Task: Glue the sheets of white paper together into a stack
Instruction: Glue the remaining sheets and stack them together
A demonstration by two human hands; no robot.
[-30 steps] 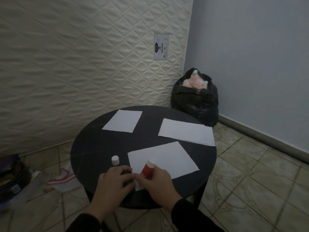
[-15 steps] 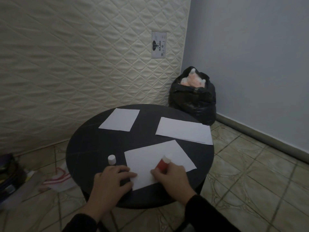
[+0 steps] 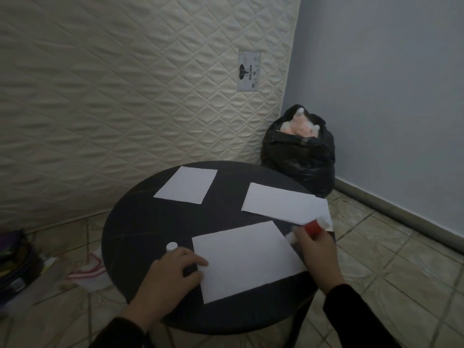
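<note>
Three white paper sheets lie on a round black table (image 3: 140,229): a near sheet (image 3: 247,259), a far left sheet (image 3: 187,184) and a far right sheet (image 3: 283,203). My left hand (image 3: 173,272) rests flat on the near sheet's left edge, fingers spread. My right hand (image 3: 317,252) holds a red glue stick (image 3: 312,228) at the near sheet's right edge, white tip down toward the paper, blurred. The white glue cap (image 3: 171,246) stands on the table just beyond my left hand.
A full black rubbish bag (image 3: 300,156) stands in the corner behind the table. A quilted mattress (image 3: 125,96) leans on the wall. On the tiled floor at left lie a cloth (image 3: 88,271) and a pile of dark items (image 3: 15,267).
My right hand has slid the glue stick across the near sheet from its left front corner to its right edge. The left hand stays pressing the sheet's left edge.
</note>
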